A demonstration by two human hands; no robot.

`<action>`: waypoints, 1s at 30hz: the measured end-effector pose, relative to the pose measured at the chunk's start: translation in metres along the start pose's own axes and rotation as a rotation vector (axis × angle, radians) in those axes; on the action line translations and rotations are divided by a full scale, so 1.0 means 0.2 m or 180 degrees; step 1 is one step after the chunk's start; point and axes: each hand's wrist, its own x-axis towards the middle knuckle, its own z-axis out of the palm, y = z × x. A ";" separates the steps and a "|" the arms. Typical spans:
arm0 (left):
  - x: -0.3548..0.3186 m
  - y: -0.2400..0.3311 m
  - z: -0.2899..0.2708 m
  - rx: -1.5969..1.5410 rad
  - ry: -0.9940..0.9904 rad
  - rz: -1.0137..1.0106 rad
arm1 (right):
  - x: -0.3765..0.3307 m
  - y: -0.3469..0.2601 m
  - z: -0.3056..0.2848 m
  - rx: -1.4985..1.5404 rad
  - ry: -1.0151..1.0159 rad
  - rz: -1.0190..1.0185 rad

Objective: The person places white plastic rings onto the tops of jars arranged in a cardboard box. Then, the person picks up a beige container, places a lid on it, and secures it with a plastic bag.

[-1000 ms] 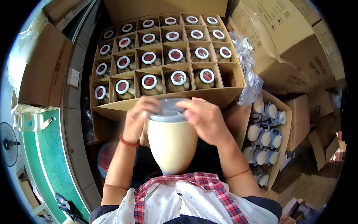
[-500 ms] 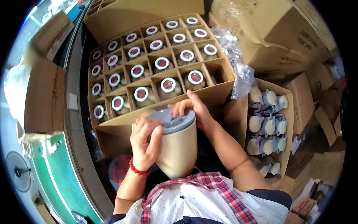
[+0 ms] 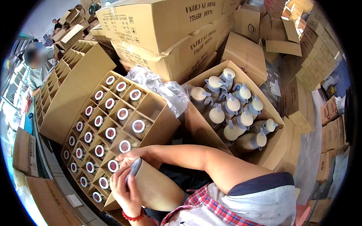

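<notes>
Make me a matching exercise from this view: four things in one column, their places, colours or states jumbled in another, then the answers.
Things:
1. Bracelet
2. Plastic wrap
3. Pale-lidded jugs
4. Cream container

Descriptions:
A. Tilted, with the left hand at its grey lid
B. Standing or leaning inside the right-hand carton
C. Red and beaded
D. Crumpled beside the divided carton

Pairs: 1-C, 2-D, 3-B, 4-A

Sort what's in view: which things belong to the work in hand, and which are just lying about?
Work in hand: cream flask; its grey lid, left hand on it, right hand close by; probably the divided bottle box and jug box.

Apparently just lying about: crumpled plastic; stacked cartons; lower-left carton.
</notes>
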 end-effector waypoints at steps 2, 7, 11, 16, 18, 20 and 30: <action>-0.01 -0.02 0.00 -0.0160 -0.0130 -0.0244 | -0.02 0.00 0.01 -0.0181 0.0331 0.0306; -0.39 -0.70 0.06 -0.3443 0.0552 -0.0232 | -0.30 -0.10 0.63 -0.4281 0.1849 -0.0069; -0.41 -0.71 0.06 -0.3846 0.0517 -0.0806 | -0.31 -0.16 0.76 -0.5148 0.2146 0.0642; -0.13 -0.13 -0.11 -0.1014 0.0016 -0.0482 | 0.00 -0.09 0.17 -0.0736 0.0657 0.0370; -0.05 -0.06 -0.07 -0.0377 -0.0181 -0.0215 | 0.15 -0.06 0.12 0.0489 -0.0487 0.0409; -0.03 -0.03 -0.08 -0.0930 -0.0276 -0.0493 | 0.02 -0.01 0.16 0.0098 0.0183 0.0153; -0.26 -0.52 -0.02 -0.2316 0.0465 -0.0347 | -0.24 -0.15 0.41 -0.3509 0.1827 0.0346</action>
